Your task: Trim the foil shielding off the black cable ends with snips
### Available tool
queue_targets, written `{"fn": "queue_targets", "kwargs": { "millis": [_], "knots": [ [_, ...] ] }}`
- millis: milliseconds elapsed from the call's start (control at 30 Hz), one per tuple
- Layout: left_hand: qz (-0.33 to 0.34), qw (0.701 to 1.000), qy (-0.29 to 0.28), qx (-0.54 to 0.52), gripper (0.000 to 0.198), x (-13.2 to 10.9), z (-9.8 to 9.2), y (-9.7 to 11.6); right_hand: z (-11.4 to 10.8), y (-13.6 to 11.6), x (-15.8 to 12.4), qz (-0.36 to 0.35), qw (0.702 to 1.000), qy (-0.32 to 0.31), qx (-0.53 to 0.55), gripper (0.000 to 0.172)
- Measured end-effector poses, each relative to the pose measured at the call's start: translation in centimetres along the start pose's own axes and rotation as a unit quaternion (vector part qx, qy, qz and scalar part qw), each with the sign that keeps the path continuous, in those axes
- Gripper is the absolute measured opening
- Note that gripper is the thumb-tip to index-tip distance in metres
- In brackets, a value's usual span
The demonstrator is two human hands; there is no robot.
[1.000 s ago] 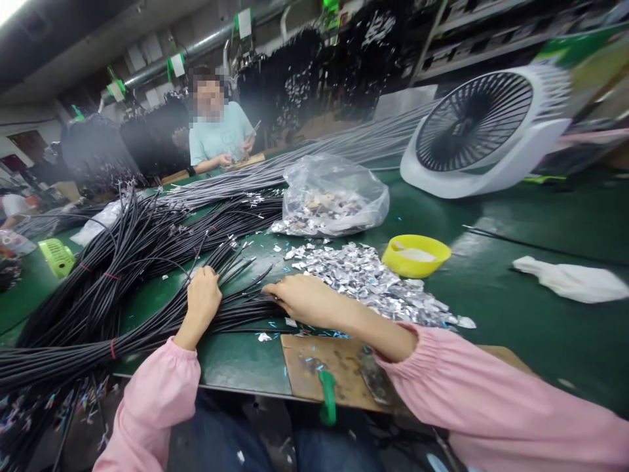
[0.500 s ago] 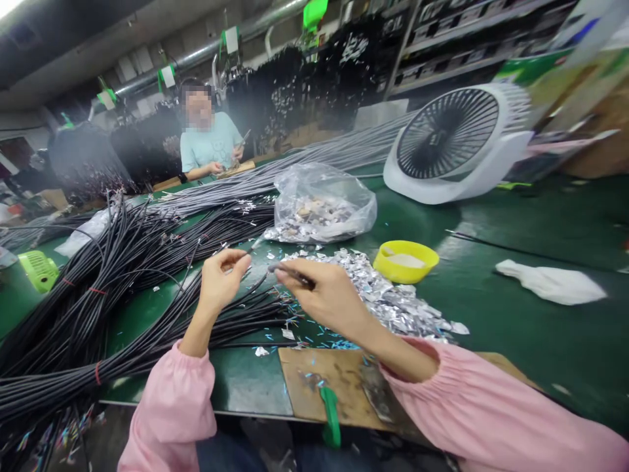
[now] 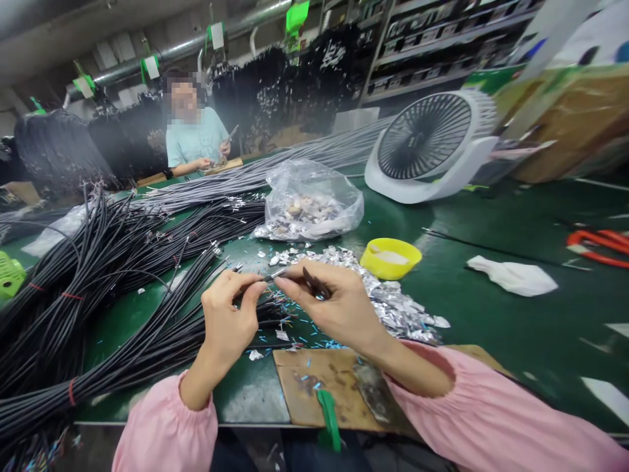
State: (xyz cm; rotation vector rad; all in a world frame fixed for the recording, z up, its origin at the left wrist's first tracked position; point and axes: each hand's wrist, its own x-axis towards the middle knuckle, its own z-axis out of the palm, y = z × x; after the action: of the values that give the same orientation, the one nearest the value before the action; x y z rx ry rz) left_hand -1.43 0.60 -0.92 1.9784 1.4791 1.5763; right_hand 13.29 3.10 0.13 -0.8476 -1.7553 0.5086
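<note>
Black cable [image 3: 268, 278], pinched close
Left hand [image 3: 230, 311] grips it — likely for steadiness; right hand [image 3: 344, 308] holds the cable's end and a dark tool [image 3: 318, 286].

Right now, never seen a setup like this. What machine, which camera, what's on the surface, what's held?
No machine: a person in pink sleeves works bare-handed, seen by a camera worn on their head, looking forward and down. The left grip pinches a thin cable. The right grip is at the cable's end and also holds what looks like a dark tool; its type I can't make out. On the green table are black cable bundles, silvery scraps, a clear plastic bag with pieces inside, a yellow dish and a white fan. Another person is across the table.
</note>
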Motion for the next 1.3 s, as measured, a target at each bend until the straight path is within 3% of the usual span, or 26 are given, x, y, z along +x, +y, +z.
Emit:
{"fn": "queue_targets", "kwargs": {
  "millis": [167,333,467,567,667,767,867,1033,1167,1300],
  "knots": [
    [-0.041,0.998,-0.039,-0.016,0.017,-0.1,-0.1,0.1,-0.1,0.0,-0.1,0.044,0.998,-0.021,0.042,0.031],
    [-0.100,0.986,-0.077,-0.104,0.023,-0.2,-0.1,0.0,-0.4,-0.2,0.1,0.092,0.992,-0.004,0.084,0.025],
    [-0.013,0.999,-0.030,-0.031,0.012,-0.3,0.0,0.3,-0.4,-0.5,0.0,0.060,0.997,0.030,0.028,0.021],
    [0.068,0.997,0.021,0.040,0.009,-0.6,0.1,0.6,-0.3,-0.6,-0.1,0.083,0.995,0.042,0.028,0.017],
    [0.094,0.991,0.043,0.080,0.008,-0.8,0.3,0.7,-0.1,-0.6,-0.2,0.110,0.991,0.048,0.053,0.010],
    [0.074,0.994,0.036,0.074,0.008,-0.8,0.4,0.8,-0.2,-0.4,-0.2,0.115,0.990,0.041,0.065,0.008],
    [0.019,0.999,-0.013,0.037,0.016,-0.6,0.2,0.7,-0.4,-0.2,-0.1,0.115,0.991,0.030,0.067,0.010],
    [-0.087,0.993,-0.047,-0.064,0.029,-0.3,-0.3,0.5,-0.6,0.1,0.0,0.089,0.995,-0.012,0.040,0.026],
    [-0.082,0.994,-0.024,-0.074,0.027,-0.2,-0.5,0.5,-0.5,0.0,-0.2,0.012,0.999,-0.028,-0.009,0.023],
    [-0.055,0.998,-0.008,-0.031,0.024,-0.2,-0.7,0.8,-0.5,-0.1,-0.3,0.007,0.999,-0.044,-0.011,0.024]
  ]
}}
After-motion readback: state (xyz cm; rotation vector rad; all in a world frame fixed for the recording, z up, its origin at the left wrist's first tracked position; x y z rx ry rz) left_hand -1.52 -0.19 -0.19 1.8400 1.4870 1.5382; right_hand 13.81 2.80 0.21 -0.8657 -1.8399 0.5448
